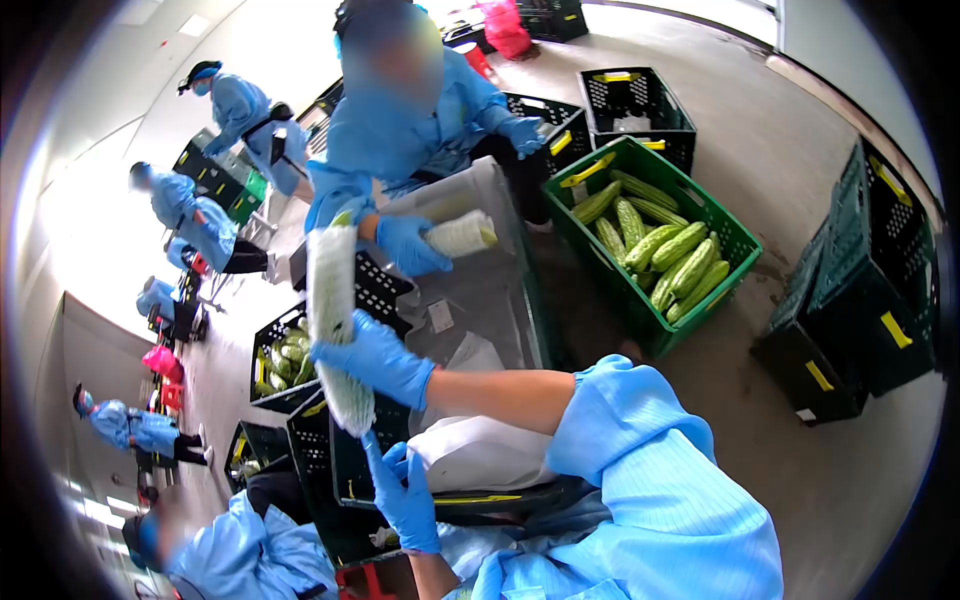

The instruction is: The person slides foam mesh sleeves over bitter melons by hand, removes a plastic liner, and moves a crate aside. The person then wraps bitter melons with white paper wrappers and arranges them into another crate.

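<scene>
Both hands wear blue gloves. The right hand (378,362) is wrapped round the middle of a long green vegetable in a white net (331,275), with its green tip poking out at the top. So this vegetable is up in the air, in the right hand. The left hand (405,505) is partly open, with one finger up at the low end of the net. It is touching or very near; I cannot tell which. A soft grip looks best, firm enough to stop a slip but not so hard that it squashes the bumps. It helps to smooth the net down evenly and hold up the low end, so the long thing does not tip.

Just beside the hands is a near dark crate (347,465), with a white sheet or bag (480,455) by it. Past that is a gray tub (485,290). Across it, a co-worker (375,145) holds another netted vegetable (461,234).

To the right, a green crate (610,295) holds bare, bumpy green vegetables (678,246). Farther right are big dark crates (865,310). Far off to the left, more people in blue gowns (190,210) stand near stacked crates (205,172).
</scene>
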Demonstrator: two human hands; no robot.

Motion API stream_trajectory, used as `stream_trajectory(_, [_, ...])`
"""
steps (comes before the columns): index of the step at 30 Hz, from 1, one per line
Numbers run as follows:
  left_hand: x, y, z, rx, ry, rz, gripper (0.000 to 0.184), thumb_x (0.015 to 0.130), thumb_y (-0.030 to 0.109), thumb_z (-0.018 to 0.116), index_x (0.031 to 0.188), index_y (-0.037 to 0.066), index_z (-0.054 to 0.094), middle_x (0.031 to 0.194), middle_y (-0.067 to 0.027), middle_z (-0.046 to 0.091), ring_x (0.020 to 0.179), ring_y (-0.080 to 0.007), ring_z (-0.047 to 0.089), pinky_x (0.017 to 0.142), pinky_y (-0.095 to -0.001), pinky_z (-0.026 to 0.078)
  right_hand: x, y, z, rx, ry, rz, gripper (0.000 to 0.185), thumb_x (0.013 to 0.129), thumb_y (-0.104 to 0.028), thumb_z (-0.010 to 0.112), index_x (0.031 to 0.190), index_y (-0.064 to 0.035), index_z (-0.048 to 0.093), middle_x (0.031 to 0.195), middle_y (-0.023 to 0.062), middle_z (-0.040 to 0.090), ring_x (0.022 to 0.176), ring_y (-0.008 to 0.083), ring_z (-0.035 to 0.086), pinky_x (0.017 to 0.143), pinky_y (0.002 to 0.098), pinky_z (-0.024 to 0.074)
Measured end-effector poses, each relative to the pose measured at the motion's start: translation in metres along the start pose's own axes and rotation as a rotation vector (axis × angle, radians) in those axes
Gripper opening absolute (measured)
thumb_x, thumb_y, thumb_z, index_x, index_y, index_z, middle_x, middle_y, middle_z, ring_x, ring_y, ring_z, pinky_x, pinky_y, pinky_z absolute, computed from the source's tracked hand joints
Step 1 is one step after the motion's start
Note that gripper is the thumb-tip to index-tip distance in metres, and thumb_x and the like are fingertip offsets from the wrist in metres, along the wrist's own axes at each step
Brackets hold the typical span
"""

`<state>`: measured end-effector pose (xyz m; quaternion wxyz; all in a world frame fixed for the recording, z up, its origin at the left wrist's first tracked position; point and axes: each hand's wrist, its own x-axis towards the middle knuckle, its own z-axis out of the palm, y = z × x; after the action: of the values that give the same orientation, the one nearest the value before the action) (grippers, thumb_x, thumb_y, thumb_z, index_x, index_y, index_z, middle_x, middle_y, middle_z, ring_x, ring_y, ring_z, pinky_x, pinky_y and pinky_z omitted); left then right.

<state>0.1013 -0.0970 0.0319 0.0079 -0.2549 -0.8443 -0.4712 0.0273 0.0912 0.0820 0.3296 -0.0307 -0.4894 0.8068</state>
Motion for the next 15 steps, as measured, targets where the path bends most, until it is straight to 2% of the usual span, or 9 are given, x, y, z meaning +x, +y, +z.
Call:
stream_trajectory(3, [0.000,0.006,-0.003,0.081,-0.054,0.035,0.065,0.089,0.011,0.066,0.148,0.014,0.040,0.099,-0.0085,0.071,0.077,-0.0122,0.062,0.072,-0.0276,0.051,0.024,0.009,-0.022,-0.020,0.128,0.018,0.043,0.082,-0.028,0.077,0.108,-0.0003,0.057,0.095,0.0093,0.068,0.084,0.0135,0.064,0.075,0.0322,0.0542])
stream_trajectory(5, [-0.001,0.009,-0.002,0.151,-0.031,0.057,0.052,0.089,0.014,0.066,0.139,0.014,0.053,0.100,-0.0092,0.072,0.078,-0.0162,0.067,0.072,-0.0289,0.053,0.034,0.000,-0.039,-0.023,0.158,-0.072,0.046,0.080,-0.029,0.079,0.108,0.0000,0.057,0.094,0.0088,0.068,0.081,0.0136,0.064,0.074,0.0318,0.0540])
stream_trajectory(7, [-0.001,0.002,-0.001,0.089,-0.017,0.106,0.042,0.089,0.014,0.067,0.130,0.015,0.062,0.098,-0.0100,0.072,0.078,-0.0172,0.068,0.070,-0.0297,0.053,0.052,0.017,-0.059,-0.087,0.267,-0.050,0.046,0.078,-0.028,0.080,0.109,-0.0004,0.058,0.092,0.0083,0.067,0.079,0.0139,0.063,0.072,0.0314,0.0536])
stream_trajectory(11, [0.000,0.015,-0.004,0.145,-0.056,0.086,0.036,0.087,0.016,0.069,0.123,0.015,0.067,0.089,-0.0098,0.071,0.072,-0.0175,0.068,0.066,-0.0298,0.053,0.065,-0.002,-0.086,-0.131,0.390,-0.062,0.043,0.079,-0.025,0.079,0.107,0.0007,0.059,0.090,0.0076,0.066,0.079,0.0130,0.063,0.070,0.0308,0.0532])
stream_trajectory(15, [0.004,0.004,-0.003,0.149,-0.050,0.174,0.032,0.086,0.019,0.070,0.117,0.015,0.070,0.083,-0.0086,0.070,0.065,-0.0204,0.067,0.062,-0.0312,0.053,0.071,-0.046,-0.112,-0.193,0.281,-0.056,0.040,0.080,-0.024,0.078,0.105,0.0021,0.062,0.091,0.0076,0.067,0.077,0.0128,0.064,0.068,0.0295,0.0526])
